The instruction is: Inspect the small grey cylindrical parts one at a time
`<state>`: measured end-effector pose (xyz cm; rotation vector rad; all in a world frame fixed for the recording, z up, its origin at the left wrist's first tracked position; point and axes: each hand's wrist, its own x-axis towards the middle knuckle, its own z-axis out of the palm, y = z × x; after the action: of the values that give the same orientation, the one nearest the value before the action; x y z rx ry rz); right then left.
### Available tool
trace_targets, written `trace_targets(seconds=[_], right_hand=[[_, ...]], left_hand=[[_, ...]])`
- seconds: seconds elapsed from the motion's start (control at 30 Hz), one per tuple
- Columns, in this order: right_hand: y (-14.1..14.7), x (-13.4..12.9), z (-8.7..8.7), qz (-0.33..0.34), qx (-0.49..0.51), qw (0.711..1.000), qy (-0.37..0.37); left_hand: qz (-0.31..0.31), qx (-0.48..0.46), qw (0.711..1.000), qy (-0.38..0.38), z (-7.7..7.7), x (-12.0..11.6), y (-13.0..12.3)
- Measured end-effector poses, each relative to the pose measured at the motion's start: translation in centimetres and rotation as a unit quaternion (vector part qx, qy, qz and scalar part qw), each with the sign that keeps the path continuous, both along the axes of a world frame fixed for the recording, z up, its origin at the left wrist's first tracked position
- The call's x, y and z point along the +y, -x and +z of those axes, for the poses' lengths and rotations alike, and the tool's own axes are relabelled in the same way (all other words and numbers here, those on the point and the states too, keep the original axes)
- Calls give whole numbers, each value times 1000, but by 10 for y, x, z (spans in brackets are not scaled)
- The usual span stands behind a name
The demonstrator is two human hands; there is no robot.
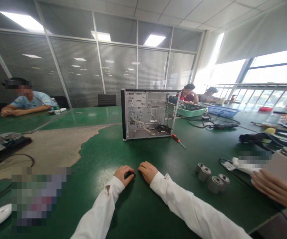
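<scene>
Head camera: one desktop computer case (155,111) stands upright on the green tabletop (103,149), directly ahead of the wearer and well apart from both hands. Its long axis runs left to right, roughly across the line of sight; the black front panel (124,116) faces left, and the uncovered side faces the wearer, exposing the bare metal interior. Pale cables (142,124) trail down inside at left, and a dark cable bundle (163,128) lies on the case floor at right. Just beside the lower right corner lies a screwdriver (175,137) with an orange and dark handle, its shaft slanting right and toward the wearer. Both forearms, in white sleeves (175,199), reach forward from the lower edge and converge. Left hand (123,175) rests on the table, fingers bent and thumb extended to the right; a dark patch shows between thumb and fingers, and whether it is shadow or a held item cannot be determined. Right hand (148,171) lies palm down close by, apart from the left, fingers loosely bent and pointing left and forward; its underside is hidden, so any hold cannot be confirmed. Metal cylinders (215,184) stand to its right, near another person's hand (277,191).
</scene>
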<state>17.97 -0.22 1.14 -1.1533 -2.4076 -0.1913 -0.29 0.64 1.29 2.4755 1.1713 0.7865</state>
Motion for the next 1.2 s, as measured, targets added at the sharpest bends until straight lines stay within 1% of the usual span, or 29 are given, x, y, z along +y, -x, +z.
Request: trace_targets(seconds=[0.1,0.13,0.2,0.3,0.33,0.37,0.4,0.47,0.53,0.6,0.77,0.87,1.07,1.2], right_hand=[[-21,-21,2,8,-14,1000,-12],[-33,-32,6,5,-19,1000,-19],[-64,-53,15,-21,-12,999,-35],[-123,-77,27,-99,16,990,-97],[-145,-83,30,-144,17,982,-119],[-165,-88,32,-206,24,967,-149],[-183,-92,33,-250,18,954,-162],[-211,-99,32,-297,-7,941,-161],[-227,-104,28,-312,-32,939,-144],[-234,-108,24,-320,-40,937,-134],[-234,-114,19,-340,-36,931,-129],[-236,-117,18,-353,-29,926,-131],[-235,-121,22,-351,-8,928,-127],[-232,-123,24,-368,9,920,-133]], left_hand=[[-3,0,1000,1,0,1,0],[-1,-1,1000,0,0,1,1],[0,-2,1000,-1,-1,1,1],[-2,-5,1000,-3,-2,2,1],[-3,-7,1000,-3,-2,2,0],[-4,-9,1000,-2,-2,2,0],[-4,-11,1000,-1,-2,2,0],[-5,-12,1000,-1,-1,2,0],[-5,-12,1000,-4,-1,2,0],[-5,-14,1000,-8,-1,2,0],[-8,-16,1000,-19,-2,1,0],[-4,-15,1000,-23,-1,1,0],[-5,-8,1000,-20,0,0,-1],[-6,-6,1000,-21,-1,1,-1]])
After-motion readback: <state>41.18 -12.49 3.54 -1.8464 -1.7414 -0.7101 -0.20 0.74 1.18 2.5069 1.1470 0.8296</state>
